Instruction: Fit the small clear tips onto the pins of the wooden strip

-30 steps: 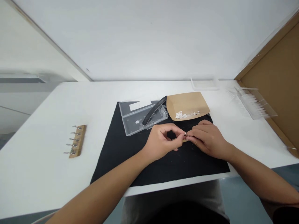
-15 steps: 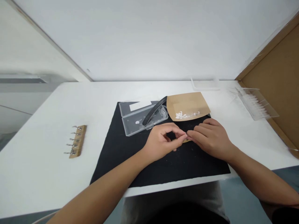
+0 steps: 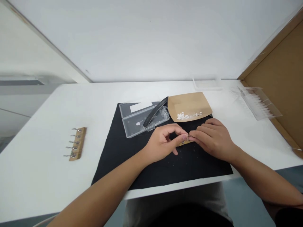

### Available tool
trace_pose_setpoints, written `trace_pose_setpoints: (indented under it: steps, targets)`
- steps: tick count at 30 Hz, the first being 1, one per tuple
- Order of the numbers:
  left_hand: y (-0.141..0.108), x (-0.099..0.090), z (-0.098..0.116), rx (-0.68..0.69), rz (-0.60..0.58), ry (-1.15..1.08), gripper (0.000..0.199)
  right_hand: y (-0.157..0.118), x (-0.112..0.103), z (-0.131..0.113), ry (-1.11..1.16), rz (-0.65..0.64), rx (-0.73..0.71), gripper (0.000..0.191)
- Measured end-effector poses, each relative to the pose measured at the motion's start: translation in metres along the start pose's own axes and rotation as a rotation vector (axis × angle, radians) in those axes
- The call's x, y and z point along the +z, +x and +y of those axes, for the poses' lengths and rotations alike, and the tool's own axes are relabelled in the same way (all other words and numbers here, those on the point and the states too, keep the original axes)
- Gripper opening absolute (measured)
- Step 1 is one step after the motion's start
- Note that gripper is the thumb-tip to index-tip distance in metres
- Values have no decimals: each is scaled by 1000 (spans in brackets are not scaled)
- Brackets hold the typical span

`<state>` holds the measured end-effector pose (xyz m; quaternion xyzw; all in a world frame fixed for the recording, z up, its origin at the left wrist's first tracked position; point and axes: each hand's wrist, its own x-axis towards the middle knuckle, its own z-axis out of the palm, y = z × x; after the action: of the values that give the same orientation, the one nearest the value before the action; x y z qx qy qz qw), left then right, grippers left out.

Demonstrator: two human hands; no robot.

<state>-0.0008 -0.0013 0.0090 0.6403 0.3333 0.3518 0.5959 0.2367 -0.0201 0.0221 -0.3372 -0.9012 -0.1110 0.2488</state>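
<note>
Over the black mat (image 3: 151,170), my left hand (image 3: 162,143) and my right hand (image 3: 211,140) meet fingertip to fingertip. A small metal clip (image 3: 188,136) shows between them, against my right index finger. My left thumb and forefinger are pinched together beside it; whatever they hold is too small to make out. Under the fingers, partly covered, lies a wooden strip (image 3: 186,142) with small metal fittings. Just behind the hands is a brown paper tray (image 3: 189,102) with small white pieces (image 3: 181,116) along its near side.
An open clear plastic box (image 3: 132,127) holds clear pieces, with a curved black nail file (image 3: 155,112) leaning across it. To the left stands a wooden block (image 3: 80,143) with several metal clips. Clear nail tips in a case (image 3: 259,104) lie at right, beside a cardboard panel (image 3: 279,63).
My left thumb has shifted slightly back and up, so more of the metal clip and wooden strip shows. My right hand stays nearly in place. The view has shifted slightly.
</note>
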Motion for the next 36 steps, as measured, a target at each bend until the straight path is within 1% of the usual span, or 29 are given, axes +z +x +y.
trace_pose_setpoints:
  steps: [4,8,20,27,31,33,36]
  targets:
    - [0,0,1,-37,-22,-54,35,-1,2,-1,51,11,20,17]
    - [2,0,2,-81,-61,-172,38,-2,2,-1,92,34,34,16]
    - [0,2,-5,-167,-125,-390,31,0,1,-2,250,38,57,17]
    - [0,2,-5,-172,-134,-405,34,-2,3,-1,334,16,77,14]
    - [0,2,-6,-156,-123,-393,33,-2,3,0,355,12,76,13]
    - [0,2,-6,-159,-130,-372,33,-2,3,0,329,13,63,14]
    - [0,2,-4,-147,-139,-305,33,-1,3,1,215,21,15,14]
